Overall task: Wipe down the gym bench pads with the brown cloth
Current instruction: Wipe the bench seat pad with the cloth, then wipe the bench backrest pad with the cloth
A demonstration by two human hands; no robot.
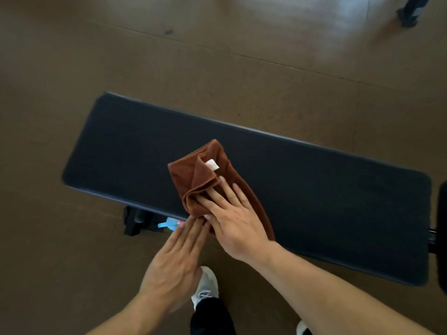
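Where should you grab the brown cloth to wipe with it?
Best to press flat on the near half of the cloth, coming from above on the person's side, as the right hand does. It is folded into a thick wad lying on the bench pad, so a flat palm probably keeps the loose folds and the white tag from flapping open.
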